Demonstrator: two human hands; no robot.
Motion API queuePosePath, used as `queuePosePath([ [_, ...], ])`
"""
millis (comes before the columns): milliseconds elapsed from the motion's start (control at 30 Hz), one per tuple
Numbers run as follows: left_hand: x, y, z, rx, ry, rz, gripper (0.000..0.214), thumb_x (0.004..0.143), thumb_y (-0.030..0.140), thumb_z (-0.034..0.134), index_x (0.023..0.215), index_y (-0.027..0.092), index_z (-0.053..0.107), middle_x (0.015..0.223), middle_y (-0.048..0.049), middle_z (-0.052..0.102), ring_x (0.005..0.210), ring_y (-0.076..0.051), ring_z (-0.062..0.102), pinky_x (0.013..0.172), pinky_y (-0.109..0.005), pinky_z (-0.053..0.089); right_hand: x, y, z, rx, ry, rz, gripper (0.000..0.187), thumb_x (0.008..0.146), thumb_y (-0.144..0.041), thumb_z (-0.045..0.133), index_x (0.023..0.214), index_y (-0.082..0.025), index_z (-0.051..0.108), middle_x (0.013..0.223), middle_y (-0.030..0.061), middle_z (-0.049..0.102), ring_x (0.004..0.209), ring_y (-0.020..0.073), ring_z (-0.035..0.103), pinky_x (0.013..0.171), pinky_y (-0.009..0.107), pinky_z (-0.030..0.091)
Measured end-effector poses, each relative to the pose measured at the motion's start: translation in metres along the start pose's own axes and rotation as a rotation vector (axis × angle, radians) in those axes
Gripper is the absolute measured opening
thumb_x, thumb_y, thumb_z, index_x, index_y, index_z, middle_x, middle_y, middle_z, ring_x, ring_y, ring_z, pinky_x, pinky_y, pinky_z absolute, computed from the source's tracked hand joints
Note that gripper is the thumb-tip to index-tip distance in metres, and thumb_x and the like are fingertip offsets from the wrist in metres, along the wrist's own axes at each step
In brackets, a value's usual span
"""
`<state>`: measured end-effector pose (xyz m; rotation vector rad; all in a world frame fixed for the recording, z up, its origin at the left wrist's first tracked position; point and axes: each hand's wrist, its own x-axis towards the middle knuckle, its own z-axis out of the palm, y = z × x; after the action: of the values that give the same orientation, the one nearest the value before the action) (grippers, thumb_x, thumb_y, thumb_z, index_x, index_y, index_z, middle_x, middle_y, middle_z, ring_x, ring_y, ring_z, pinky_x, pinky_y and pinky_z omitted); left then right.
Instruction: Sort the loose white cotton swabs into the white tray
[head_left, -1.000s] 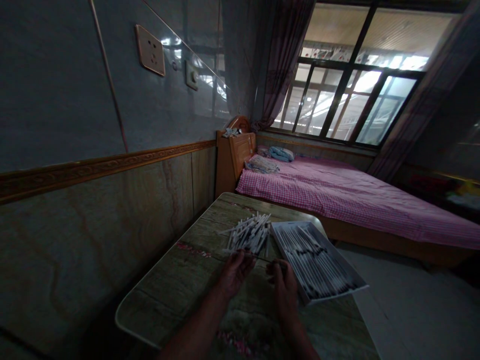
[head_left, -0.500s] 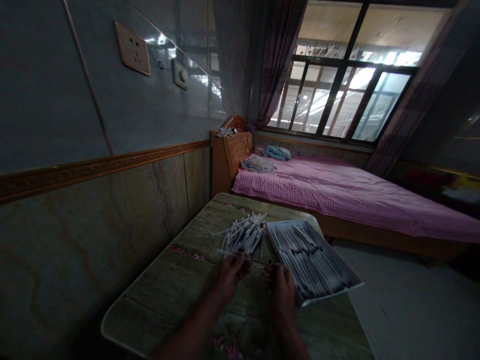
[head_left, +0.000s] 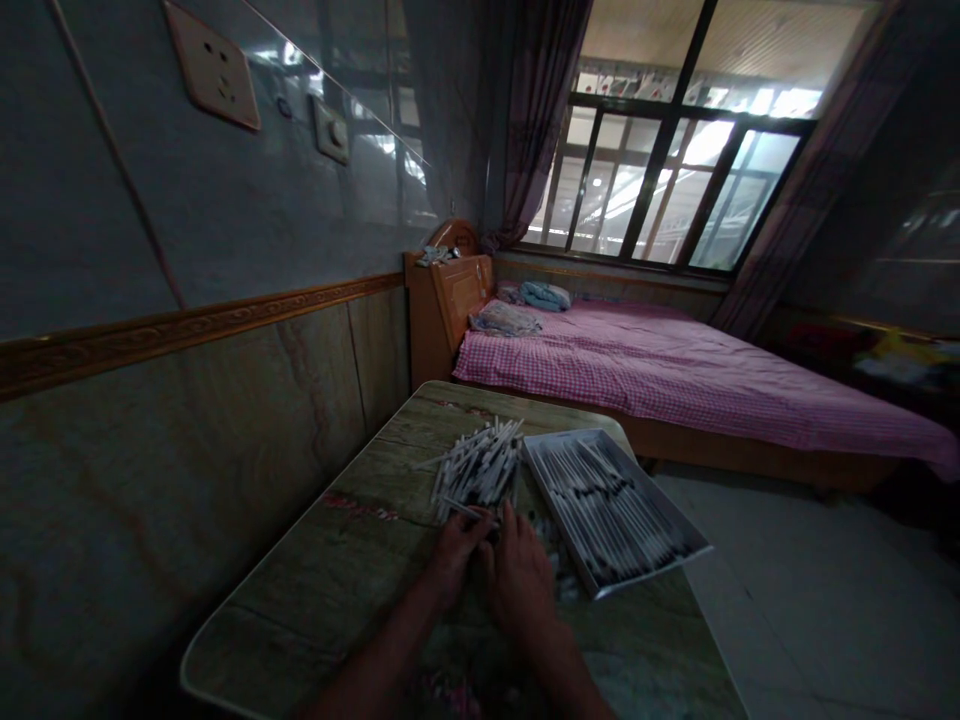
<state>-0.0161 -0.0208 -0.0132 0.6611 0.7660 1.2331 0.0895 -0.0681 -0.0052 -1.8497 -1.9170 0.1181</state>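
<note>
My left hand [head_left: 454, 550] is closed in a pinch on a thin white stick [head_left: 463, 509], which points out to the left over the table. My right hand [head_left: 520, 566] is right beside it, fingers bent together at the stick's near end. Whatever the right fingertips grip is hidden and too dark to make out. Just beyond both hands lies a loose pile of white sticks with dark ends [head_left: 484, 462]. To the right, a shallow pale tray [head_left: 651, 573] holds many similar sticks laid side by side in rows.
Small blurred pale pieces [head_left: 568, 578] lie between my right hand and the tray. The table [head_left: 300, 600] has a wood-like top with rounded corners and stands near the tiled wall [head_left: 187, 450]. A bed with a pink checked cover [head_left: 660, 370] is behind it.
My right hand has moved left, from beside the tray to meet my left hand. The left hand still pinches the stick. The whole view has shifted slightly.
</note>
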Motion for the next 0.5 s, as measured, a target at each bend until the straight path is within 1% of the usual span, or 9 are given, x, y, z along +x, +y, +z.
queuePosePath([
  [67,0.002,-0.001,-0.001,-0.022,-0.002,-0.013,0.031,0.054,0.030,0.092,0.072,0.014,0.072,0.067,-0.0018,0.073,0.063,-0.016,0.067,0.061,-0.023,0.050,-0.001,0.013,-0.001,0.054,-0.039,-0.044,0.063,0.089,-0.025,0.050,0.148,-0.013,0.033,0.136,0.0212,0.055,0.121,0.0318,0.057,0.093,0.043,0.049],
  [133,0.003,0.000,-0.002,-0.094,0.004,-0.044,0.029,0.058,0.030,0.090,0.073,0.015,0.070,0.066,-0.0008,0.072,0.060,-0.014,0.067,0.056,-0.021,0.050,-0.002,0.032,-0.008,0.160,-0.008,-0.079,0.066,0.085,-0.018,0.049,0.149,-0.017,0.032,0.131,0.0162,0.060,0.112,0.0252,0.062,0.088,0.035,0.051],
  [167,0.004,0.001,-0.003,-0.140,0.015,-0.059,0.026,0.062,0.029,0.088,0.074,0.015,0.070,0.068,-0.0007,0.073,0.061,-0.014,0.068,0.056,-0.021,0.051,-0.003,0.042,-0.015,0.191,0.027,-0.065,0.064,0.084,-0.013,0.046,0.147,-0.018,0.036,0.125,0.0141,0.064,0.104,0.0219,0.066,0.084,0.031,0.052],
  [200,0.004,0.002,-0.004,-0.185,0.028,-0.071,0.024,0.065,0.028,0.086,0.075,0.016,0.069,0.069,-0.0007,0.073,0.063,-0.014,0.069,0.057,-0.020,0.052,-0.003,0.052,-0.023,0.185,0.050,-0.025,0.058,0.084,-0.011,0.043,0.142,-0.019,0.045,0.117,0.0120,0.068,0.097,0.0201,0.068,0.078,0.028,0.052],
  [233,0.005,0.004,-0.005,-0.225,0.044,-0.083,0.021,0.068,0.026,0.085,0.076,0.016,0.068,0.071,-0.0006,0.073,0.066,-0.014,0.071,0.058,-0.020,0.054,-0.003,0.061,-0.032,0.146,0.071,0.025,0.051,0.085,-0.009,0.041,0.133,-0.020,0.054,0.113,0.0109,0.069,0.094,0.0198,0.068,0.077,0.027,0.050],
  [267,0.005,0.005,-0.006,-0.259,0.060,-0.095,0.019,0.071,0.024,0.083,0.077,0.016,0.067,0.072,-0.0004,0.074,0.068,-0.015,0.072,0.059,-0.021,0.056,-0.003,0.069,-0.041,0.093,0.060,0.053,0.043,0.087,-0.010,0.041,0.124,-0.021,0.061,0.110,0.0102,0.070,0.092,0.0198,0.069,0.074,0.026,0.049],
  [333,0.005,0.007,-0.007,-0.305,0.080,-0.122,0.015,0.076,0.021,0.079,0.080,0.017,0.065,0.074,-0.0001,0.074,0.070,-0.016,0.074,0.061,-0.023,0.059,-0.005,0.079,-0.060,-0.031,-0.008,0.073,0.033,0.089,-0.013,0.044,0.107,-0.024,0.069,0.101,0.0074,0.072,0.082,0.0189,0.070,0.064,0.024,0.045],
  [400,0.005,0.006,-0.006,-0.326,0.083,-0.145,0.013,0.078,0.021,0.077,0.081,0.017,0.064,0.077,0.0001,0.075,0.069,-0.016,0.074,0.060,-0.023,0.060,-0.008,0.082,-0.074,-0.155,-0.071,0.072,0.029,0.089,-0.013,0.047,0.097,-0.026,0.072,0.096,0.0058,0.072,0.075,0.0181,0.069,0.058,0.023,0.039],
  [500,0.004,0.004,-0.005,-0.332,0.053,-0.162,0.013,0.080,0.022,0.075,0.082,0.017,0.063,0.081,-0.0007,0.075,0.068,-0.016,0.074,0.057,-0.022,0.060,-0.012,0.077,-0.083,-0.319,-0.145,0.042,0.027,0.088,-0.010,0.050,0.091,-0.025,0.072,0.092,0.0062,0.072,0.074,0.0196,0.069,0.055,0.025,0.035],
])
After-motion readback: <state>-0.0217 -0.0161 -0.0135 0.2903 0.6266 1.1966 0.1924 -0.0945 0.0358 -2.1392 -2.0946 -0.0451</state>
